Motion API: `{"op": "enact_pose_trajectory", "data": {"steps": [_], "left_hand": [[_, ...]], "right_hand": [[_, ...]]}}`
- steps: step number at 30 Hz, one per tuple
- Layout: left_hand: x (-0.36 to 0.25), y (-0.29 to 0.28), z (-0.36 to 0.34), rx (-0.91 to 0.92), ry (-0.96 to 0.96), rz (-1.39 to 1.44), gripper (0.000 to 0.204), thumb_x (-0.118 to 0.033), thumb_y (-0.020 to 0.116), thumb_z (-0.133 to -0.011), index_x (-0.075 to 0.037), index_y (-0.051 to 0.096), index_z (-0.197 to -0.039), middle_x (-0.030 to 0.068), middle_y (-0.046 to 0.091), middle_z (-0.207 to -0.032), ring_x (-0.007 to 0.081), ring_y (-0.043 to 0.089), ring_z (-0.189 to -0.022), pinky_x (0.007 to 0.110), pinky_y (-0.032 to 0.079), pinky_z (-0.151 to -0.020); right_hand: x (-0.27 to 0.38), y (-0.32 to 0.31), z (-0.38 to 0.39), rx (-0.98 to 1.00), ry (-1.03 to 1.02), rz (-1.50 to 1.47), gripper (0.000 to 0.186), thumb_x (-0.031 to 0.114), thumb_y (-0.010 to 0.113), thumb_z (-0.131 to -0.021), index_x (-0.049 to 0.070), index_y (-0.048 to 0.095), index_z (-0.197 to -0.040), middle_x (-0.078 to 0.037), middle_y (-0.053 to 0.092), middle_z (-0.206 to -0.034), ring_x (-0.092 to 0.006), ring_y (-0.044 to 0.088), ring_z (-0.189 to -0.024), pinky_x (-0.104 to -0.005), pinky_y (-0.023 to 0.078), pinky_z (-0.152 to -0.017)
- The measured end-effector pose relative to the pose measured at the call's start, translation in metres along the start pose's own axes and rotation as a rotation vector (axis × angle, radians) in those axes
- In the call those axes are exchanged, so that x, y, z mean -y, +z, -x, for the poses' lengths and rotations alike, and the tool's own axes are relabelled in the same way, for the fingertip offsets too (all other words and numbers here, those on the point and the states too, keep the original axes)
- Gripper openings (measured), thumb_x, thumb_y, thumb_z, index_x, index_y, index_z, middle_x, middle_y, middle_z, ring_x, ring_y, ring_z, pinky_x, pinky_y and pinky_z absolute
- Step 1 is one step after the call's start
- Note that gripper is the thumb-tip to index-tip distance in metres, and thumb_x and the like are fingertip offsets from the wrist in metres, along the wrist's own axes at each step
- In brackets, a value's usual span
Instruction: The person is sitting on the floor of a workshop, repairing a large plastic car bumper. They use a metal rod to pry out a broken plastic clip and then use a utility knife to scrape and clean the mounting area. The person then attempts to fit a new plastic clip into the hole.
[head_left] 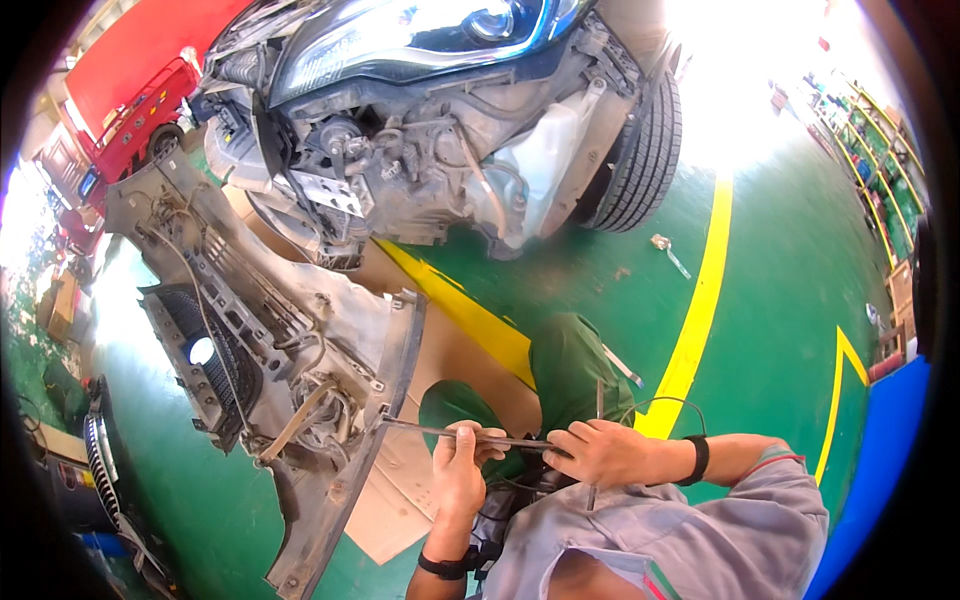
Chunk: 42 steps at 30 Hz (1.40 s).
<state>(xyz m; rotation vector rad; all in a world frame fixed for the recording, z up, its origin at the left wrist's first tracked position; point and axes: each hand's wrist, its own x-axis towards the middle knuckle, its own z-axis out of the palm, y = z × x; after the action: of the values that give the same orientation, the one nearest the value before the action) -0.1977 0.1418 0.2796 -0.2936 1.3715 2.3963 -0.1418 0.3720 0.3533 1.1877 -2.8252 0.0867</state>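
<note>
Head view:
— Your left hand [458, 468] and right hand [600, 452] both close around a thin metal bar [455, 434] over your knees.
— Careful! Its far tip sits near the bumper [300, 370]. Push and it might slip, scratching it or poking you.

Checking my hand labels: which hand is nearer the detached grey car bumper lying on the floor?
Left. The left hand grips the thin metal rod just beside the detached grey car bumper; the right hand holds it farther away.
</note>
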Motion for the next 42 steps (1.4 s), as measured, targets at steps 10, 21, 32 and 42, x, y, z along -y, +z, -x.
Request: {"op": "enact_pose_trajectory", "data": {"steps": [10, 21, 32, 42], "left_hand": [[0.003, -0.001, -0.016, -0.073, 0.155, -0.058, 0.017, -0.017, 0.048, -0.107, -0.004, 0.056, -0.099, 0.022, 0.073, -0.088, 0.022, 0.064, -0.066, 0.032, 0.052, -0.064], [-0.024, 0.0, -0.003, -0.129, 0.192, -0.005, 0.018, -0.016, 0.05, -0.102, -0.002, 0.059, -0.096, 0.0227, 0.071, -0.077, 0.0201, 0.059, -0.058, 0.029, 0.048, -0.057], [-0.042, 0.008, -0.012, -0.112, 0.25, 0.102, 0.019, -0.017, 0.05, -0.103, -0.002, 0.06, -0.097, 0.0197, 0.068, -0.071, 0.0249, 0.059, -0.055, 0.034, 0.049, -0.054], [-0.055, 0.023, -0.008, -0.127, 0.243, 0.216, 0.02, -0.019, 0.054, -0.102, 0.0, 0.06, -0.097, 0.0164, 0.064, -0.064, 0.026, 0.058, -0.051, 0.034, 0.046, -0.05]], "right_hand": [[-0.03, -0.012, 0.007, -0.182, 0.329, -0.298, 0.062, 0.003, 0.067, -0.079, 0.008, 0.05, -0.139, -0.018, 0.053, -0.134, -0.0341, 0.054, -0.122, -0.0458, 0.043, -0.104], [-0.047, 0.016, 0.024, -0.038, 0.355, -1.417, 0.026, -0.001, 0.064, -0.095, 0.008, 0.063, -0.12, -0.007, 0.069, -0.116, -0.0168, 0.066, -0.102, -0.0323, 0.051, -0.093], [-0.043, -0.01, -0.006, -0.269, -0.039, -0.898, 0.044, 0.012, 0.077, -0.082, 0.01, 0.064, -0.123, -0.008, 0.065, -0.122, -0.0302, 0.061, -0.112, -0.0443, 0.05, -0.094], [-0.045, -0.001, 0.026, 0.194, 0.783, -1.728, 0.04, 0.025, 0.084, -0.086, 0.003, 0.064, -0.112, -0.002, 0.069, -0.101, -0.0103, 0.064, -0.094, -0.0267, 0.051, -0.083]]}}
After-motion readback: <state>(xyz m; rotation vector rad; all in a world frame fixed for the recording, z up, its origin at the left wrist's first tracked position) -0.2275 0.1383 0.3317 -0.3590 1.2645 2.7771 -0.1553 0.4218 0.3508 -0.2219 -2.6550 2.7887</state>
